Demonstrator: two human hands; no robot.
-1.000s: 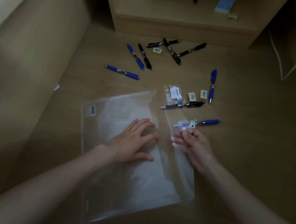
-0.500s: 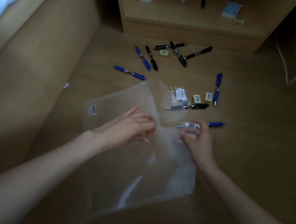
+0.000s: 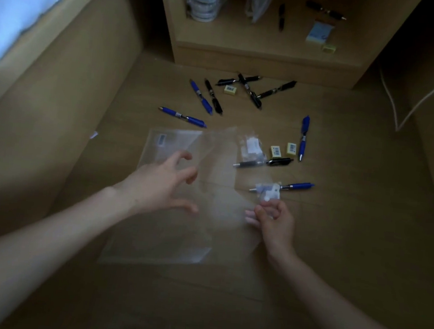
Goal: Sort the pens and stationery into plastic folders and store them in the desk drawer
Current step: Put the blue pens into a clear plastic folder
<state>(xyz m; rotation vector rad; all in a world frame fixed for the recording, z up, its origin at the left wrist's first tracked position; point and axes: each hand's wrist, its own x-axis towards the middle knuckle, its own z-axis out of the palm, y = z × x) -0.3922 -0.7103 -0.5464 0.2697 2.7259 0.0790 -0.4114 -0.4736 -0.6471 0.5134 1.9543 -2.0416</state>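
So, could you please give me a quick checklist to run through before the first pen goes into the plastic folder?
1. Plastic folder lying on the floor: ok.
2. Folder mouth open: cannot tell, blurred.
3. Right hand pinching the folder's white clasp: ok.
4. Left hand free, fingers spread above the folder: ok.
5. Nearest blue pen beside the clasp, unobstructed: ok.
6. Pens already inside the folder: not ok, none visible.

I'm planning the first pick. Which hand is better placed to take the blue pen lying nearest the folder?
Probably the right hand: it sits just below the blue pen. But it pinches the folder's edge, so it must release first. The left hand hovers farther away, over the folder.
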